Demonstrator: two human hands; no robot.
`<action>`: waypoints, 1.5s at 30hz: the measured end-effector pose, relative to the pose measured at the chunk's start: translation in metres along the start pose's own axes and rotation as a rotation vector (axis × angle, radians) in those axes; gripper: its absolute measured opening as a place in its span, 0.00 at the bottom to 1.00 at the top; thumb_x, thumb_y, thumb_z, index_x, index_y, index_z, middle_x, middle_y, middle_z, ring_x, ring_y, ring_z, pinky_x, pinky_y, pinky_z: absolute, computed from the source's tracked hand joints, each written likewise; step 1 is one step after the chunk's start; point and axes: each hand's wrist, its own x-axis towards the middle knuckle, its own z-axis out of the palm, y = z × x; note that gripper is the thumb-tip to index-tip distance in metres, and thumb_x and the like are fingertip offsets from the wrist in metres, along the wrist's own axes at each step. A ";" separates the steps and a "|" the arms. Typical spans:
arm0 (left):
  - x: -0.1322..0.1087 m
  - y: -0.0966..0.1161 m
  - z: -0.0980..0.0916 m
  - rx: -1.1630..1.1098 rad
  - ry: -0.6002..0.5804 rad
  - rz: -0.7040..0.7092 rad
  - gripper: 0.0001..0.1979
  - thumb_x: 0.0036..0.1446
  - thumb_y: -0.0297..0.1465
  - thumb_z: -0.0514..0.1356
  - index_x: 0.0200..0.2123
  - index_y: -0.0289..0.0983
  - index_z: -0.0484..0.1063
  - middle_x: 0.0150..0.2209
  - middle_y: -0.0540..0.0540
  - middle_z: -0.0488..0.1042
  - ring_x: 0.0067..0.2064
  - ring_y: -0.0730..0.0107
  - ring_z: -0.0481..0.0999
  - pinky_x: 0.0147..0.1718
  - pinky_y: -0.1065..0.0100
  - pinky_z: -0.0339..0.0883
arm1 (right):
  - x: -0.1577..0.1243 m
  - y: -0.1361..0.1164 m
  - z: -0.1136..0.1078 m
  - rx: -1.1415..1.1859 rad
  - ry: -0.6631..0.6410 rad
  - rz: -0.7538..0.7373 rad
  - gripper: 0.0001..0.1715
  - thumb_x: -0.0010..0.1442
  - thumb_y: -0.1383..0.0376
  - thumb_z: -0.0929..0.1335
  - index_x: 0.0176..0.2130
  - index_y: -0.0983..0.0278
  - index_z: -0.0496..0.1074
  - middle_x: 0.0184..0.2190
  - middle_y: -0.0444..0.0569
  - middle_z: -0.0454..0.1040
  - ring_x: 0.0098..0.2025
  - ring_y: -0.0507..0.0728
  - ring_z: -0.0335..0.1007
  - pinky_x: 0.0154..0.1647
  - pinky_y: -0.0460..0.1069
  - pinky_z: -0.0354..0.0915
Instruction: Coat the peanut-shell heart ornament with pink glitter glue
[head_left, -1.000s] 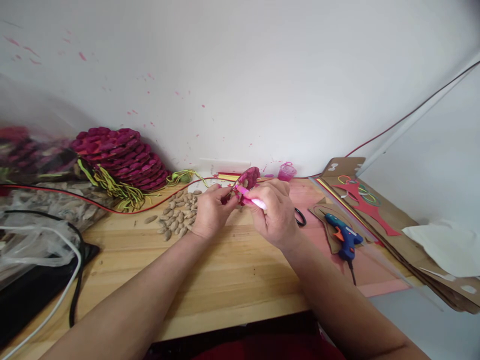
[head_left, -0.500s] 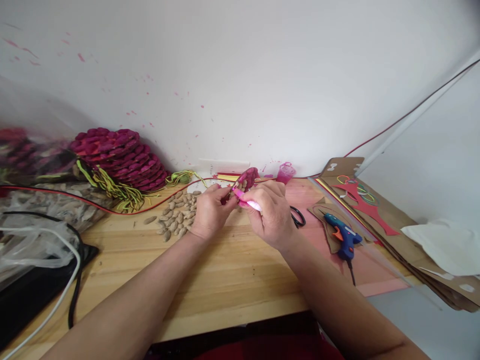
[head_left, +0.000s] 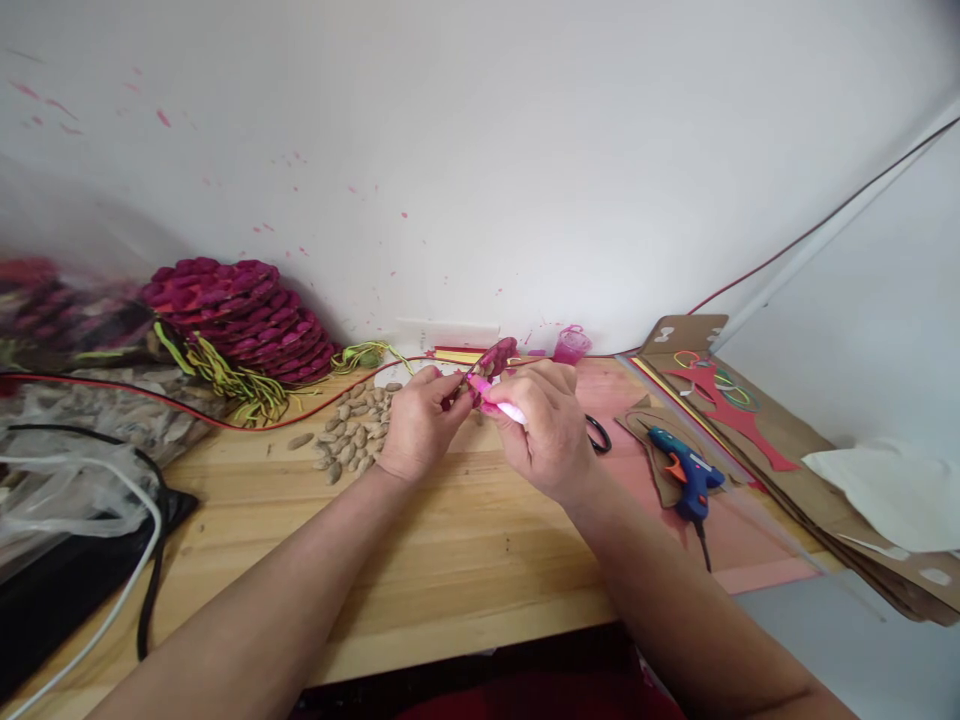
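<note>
Across the back runs the big white wall [head_left: 480, 150], flecked with pink spatter, and below it the pale, grained wooden table [head_left: 465, 540]. Over on the right, flat brown cardboard sheets [head_left: 806, 500] lie piled, a cut red paper shape [head_left: 750, 425] on top. To the left, against the wall, leans a stack of bumpy magenta pieces [head_left: 240, 310], yellow-green strings trailing from its lower edge.

Now the hands, close together above the middle of the table: the left hand [head_left: 424, 420] is closed in a pinch, the right hand [head_left: 551, 430] curled in a firm grip. Just beside the left one spreads a loose heap of tan, unshelled peanuts [head_left: 356, 435]. Well to the right, a blue glue gun with an orange trigger [head_left: 694, 480] lies on its side.

And here's the centre of it — a thin, tilted magenta piece [head_left: 495, 358], its near left edge pinched between the left thumb and fingers. Behind the right hand, near the wall, a translucent pink-stained cup [head_left: 572, 345]. The right hand grips a slim pink-and-white pen-like tool [head_left: 510, 410], its pink end right at the piece — whether they touch is too small to tell.
</note>
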 end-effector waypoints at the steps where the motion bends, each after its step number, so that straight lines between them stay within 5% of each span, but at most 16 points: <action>1: 0.000 0.000 0.000 0.003 -0.002 0.000 0.10 0.60 0.32 0.63 0.26 0.37 0.78 0.24 0.50 0.62 0.26 0.71 0.61 0.27 0.68 0.53 | 0.000 0.000 0.000 -0.002 0.001 0.001 0.03 0.69 0.67 0.66 0.41 0.58 0.69 0.35 0.46 0.78 0.40 0.58 0.70 0.44 0.56 0.59; 19: 0.000 -0.004 0.000 0.001 0.030 0.021 0.08 0.61 0.32 0.64 0.31 0.37 0.81 0.25 0.51 0.62 0.26 0.71 0.62 0.27 0.68 0.54 | 0.002 0.001 -0.003 -0.033 0.028 0.005 0.03 0.69 0.68 0.66 0.41 0.59 0.68 0.33 0.46 0.77 0.39 0.58 0.70 0.43 0.56 0.58; 30: -0.001 -0.004 0.003 -0.080 0.026 0.012 0.09 0.61 0.32 0.64 0.31 0.39 0.84 0.24 0.50 0.65 0.27 0.71 0.65 0.27 0.69 0.55 | 0.003 0.007 -0.002 0.240 0.160 0.256 0.02 0.70 0.64 0.67 0.42 0.58 0.71 0.38 0.46 0.80 0.40 0.56 0.76 0.43 0.54 0.66; 45: 0.000 -0.006 0.004 -0.132 0.014 -0.052 0.09 0.59 0.32 0.64 0.32 0.41 0.86 0.23 0.50 0.65 0.27 0.70 0.65 0.28 0.68 0.57 | 0.003 0.008 -0.002 0.239 0.188 0.290 0.02 0.69 0.63 0.68 0.41 0.58 0.72 0.35 0.45 0.79 0.38 0.56 0.75 0.42 0.55 0.66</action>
